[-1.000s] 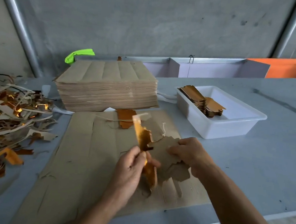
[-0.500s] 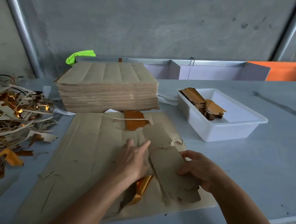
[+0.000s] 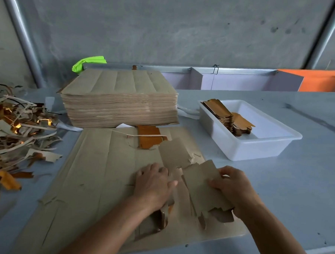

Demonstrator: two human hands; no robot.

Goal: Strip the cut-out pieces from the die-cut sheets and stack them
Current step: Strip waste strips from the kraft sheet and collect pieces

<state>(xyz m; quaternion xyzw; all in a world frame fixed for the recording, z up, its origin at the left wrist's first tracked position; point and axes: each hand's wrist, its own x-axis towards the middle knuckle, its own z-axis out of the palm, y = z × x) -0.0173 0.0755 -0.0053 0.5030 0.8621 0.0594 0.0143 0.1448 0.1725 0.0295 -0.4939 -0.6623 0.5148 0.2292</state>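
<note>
Pressing flat on sheet (image 3: 94,161), left hand (image 3: 153,185); right hand (image 3: 235,190) pinching cut-out piece (image 3: 200,183).

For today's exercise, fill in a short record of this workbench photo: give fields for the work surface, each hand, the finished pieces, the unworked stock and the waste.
Surface: grey table
Work sheet: brown die-cut sheet, lying flat, partly stripped
Left hand: left hand presses on the sheet
Right hand: right hand grips a loose cut-out piece
Finished pieces: stack of pieces in white tub
Stock: tall pile of sheets behind the work sheet
Waste: scrap strips at far left
</note>
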